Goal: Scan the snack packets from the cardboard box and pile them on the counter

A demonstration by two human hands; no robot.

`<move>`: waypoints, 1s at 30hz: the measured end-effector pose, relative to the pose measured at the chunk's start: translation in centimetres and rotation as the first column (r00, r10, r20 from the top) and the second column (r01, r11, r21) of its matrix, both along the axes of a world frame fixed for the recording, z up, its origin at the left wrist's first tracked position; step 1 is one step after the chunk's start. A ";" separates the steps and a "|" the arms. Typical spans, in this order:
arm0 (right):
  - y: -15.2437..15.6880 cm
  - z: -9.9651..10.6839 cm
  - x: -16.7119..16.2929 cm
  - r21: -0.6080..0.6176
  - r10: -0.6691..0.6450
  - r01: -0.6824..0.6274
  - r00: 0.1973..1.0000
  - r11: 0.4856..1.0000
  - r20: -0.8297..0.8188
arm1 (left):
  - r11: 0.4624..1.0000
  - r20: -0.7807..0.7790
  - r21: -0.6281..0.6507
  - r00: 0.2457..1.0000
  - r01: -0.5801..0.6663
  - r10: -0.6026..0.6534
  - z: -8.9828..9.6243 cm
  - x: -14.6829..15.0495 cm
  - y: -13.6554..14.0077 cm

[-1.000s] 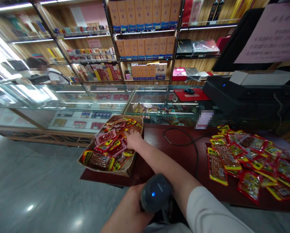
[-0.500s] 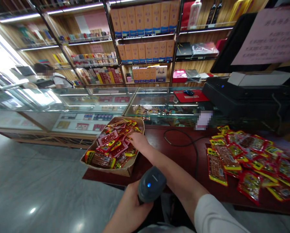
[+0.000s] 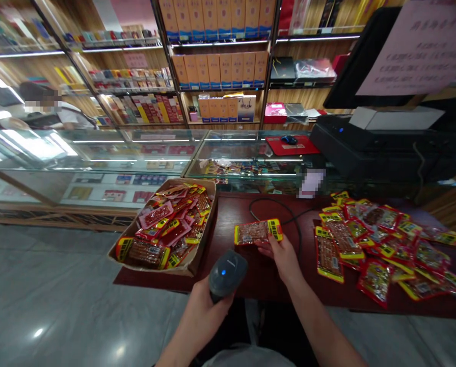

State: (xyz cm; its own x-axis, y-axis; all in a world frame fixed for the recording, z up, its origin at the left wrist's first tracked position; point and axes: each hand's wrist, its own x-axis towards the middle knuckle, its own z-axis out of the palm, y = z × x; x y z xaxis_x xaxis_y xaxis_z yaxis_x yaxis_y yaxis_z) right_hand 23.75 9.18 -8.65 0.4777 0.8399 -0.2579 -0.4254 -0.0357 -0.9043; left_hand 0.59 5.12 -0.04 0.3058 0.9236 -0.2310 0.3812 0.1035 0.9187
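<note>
In my left hand (image 3: 207, 311) is a dark barcode scanner (image 3: 228, 275) with a blue light on top, my fingers wrapped round its handle. My right hand (image 3: 283, 255) pinches one end of a flat snack packet (image 3: 256, 232), red and yellow with a clear window over brown sticks. This packet is held above the dark red counter, to the right of an open cardboard box (image 3: 193, 267). Many similar packets (image 3: 166, 224) lie jumbled in the box. Further right, a loose pile of snack packets (image 3: 380, 239) is spread over the counter.
A black cable (image 3: 298, 229) curls across the counter (image 3: 228, 209) behind the held packet. Glass display cases (image 3: 136, 148) stand beyond. At the right are a monitor (image 3: 365, 56) and a black machine (image 3: 365, 148); a mouse (image 3: 289, 139) rests on a red pad. Another person (image 3: 67, 114) is far left.
My right hand has left the box and moved right, now holding a snack packet over the counter. The scanner stays in my left hand, slightly shifted. The whole view has shifted a little.
</note>
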 end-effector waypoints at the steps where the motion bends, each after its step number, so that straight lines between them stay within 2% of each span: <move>1: -1.0 -0.8 0.2 -0.021 -0.008 0.008 1.000 1.000 -0.013 | 1.000 -0.012 -0.013 1.000 -0.003 0.003 -0.3 0.3 0.1; 4: -2.5 -2.4 0.3 -0.035 -0.042 0.040 0.998 0.999 -0.045 | 0.998 -0.048 -0.059 0.998 -0.034 0.032 -1.0 1.0 0.4; 7: -2.6 -2.9 0.1 -0.008 -0.064 0.064 0.997 0.998 -0.049 | 0.992 -0.051 -0.100 0.996 -0.072 0.067 -1.7 1.3 0.5; 11: -2.4 -2.8 0.1 0.010 -0.060 0.061 0.997 0.998 -0.044 | 0.986 -0.042 -0.138 0.995 -0.092 0.086 -1.9 1.2 0.5; 15: -2.6 -2.7 0.0 0.037 -0.071 0.072 0.997 0.997 -0.021 | 0.982 -0.063 -0.181 0.997 -0.053 0.042 -1.6 1.3 0.4; 21: -2.7 -2.7 -0.1 -0.005 -0.081 0.081 0.997 0.997 -0.017 | 0.987 -0.058 -0.158 0.998 -0.004 -0.005 -1.5 1.4 0.3; 30: -2.7 -2.5 -0.2 0.040 -0.088 0.091 0.994 0.995 -0.069 | 0.989 -0.102 -0.147 0.995 -0.012 -0.003 -1.6 1.7 0.4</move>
State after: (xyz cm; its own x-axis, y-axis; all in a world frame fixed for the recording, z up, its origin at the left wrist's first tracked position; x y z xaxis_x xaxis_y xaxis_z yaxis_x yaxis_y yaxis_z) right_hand 23.57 6.53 -11.18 0.5343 0.8055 -0.2565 -0.4846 0.0432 -0.8737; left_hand 2.29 5.53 -1.61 0.2700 0.8785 -0.3942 0.4709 0.2366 0.8498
